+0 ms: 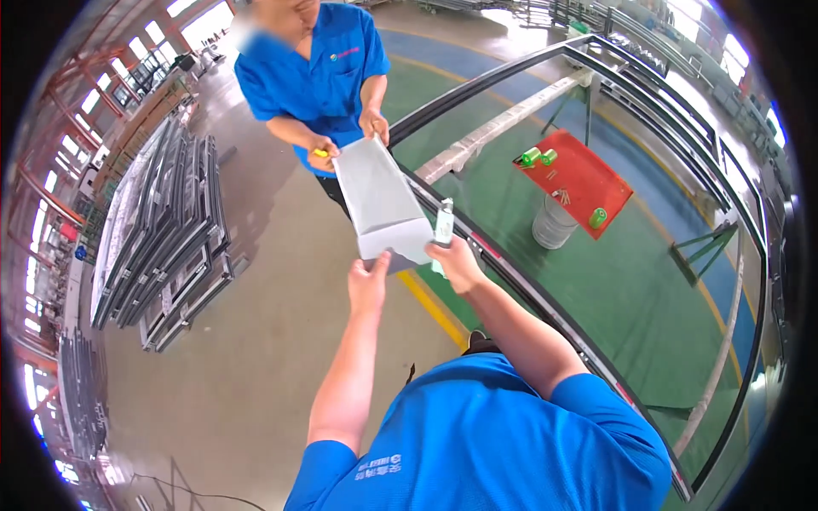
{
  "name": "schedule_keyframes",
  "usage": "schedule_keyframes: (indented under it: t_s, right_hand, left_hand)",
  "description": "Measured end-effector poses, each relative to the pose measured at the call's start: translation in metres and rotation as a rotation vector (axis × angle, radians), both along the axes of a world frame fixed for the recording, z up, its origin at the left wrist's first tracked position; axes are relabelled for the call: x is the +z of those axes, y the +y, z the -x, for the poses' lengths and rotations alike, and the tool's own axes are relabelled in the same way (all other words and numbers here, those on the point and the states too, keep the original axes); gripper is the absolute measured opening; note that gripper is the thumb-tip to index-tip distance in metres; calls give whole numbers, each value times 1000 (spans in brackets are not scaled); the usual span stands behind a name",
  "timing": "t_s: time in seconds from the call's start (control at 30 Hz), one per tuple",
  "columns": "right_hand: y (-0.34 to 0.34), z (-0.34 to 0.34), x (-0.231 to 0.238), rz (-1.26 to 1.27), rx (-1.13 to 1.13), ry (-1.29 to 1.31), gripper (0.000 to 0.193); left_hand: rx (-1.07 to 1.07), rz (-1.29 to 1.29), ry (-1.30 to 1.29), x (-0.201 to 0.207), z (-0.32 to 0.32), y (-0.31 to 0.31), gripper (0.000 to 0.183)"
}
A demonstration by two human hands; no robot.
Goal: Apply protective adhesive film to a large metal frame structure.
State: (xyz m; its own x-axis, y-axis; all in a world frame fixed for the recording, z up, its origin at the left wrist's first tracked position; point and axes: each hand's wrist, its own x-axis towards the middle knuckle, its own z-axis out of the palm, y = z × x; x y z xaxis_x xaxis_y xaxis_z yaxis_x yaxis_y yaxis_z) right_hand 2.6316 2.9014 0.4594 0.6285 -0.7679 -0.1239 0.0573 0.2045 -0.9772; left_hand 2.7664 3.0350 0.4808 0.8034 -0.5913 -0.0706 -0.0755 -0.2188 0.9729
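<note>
A thin light grey sheet (379,187) stretches between me and a co-worker, with a paler folded part at its near end. My left hand (368,281) is closed on the near left edge, thumb on top. At the near right corner my right hand (460,266) is closed on the sheet. A slim white bottle (444,223) stands up against that hand's fingers; its lower part is partly hidden, and I cannot tell how firmly it is held. The co-worker's hands (373,123) grip the far end, one with a small yellow thing (321,153).
A large dark metal frame (545,311) runs along my right side on supports. Inside it, a red board (579,183) with green rolls rests on a pale bucket (552,223). Stacked framed panels (162,230) lean at left. The co-worker (311,68) stands opposite.
</note>
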Motion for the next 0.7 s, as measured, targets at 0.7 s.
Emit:
schedule_keyframes:
  t_s: [0.7]
  right_hand:
    - [186, 332, -52, 109, 40, 231, 41]
  left_hand:
    - [-145, 17, 446, -40, 349, 199, 31]
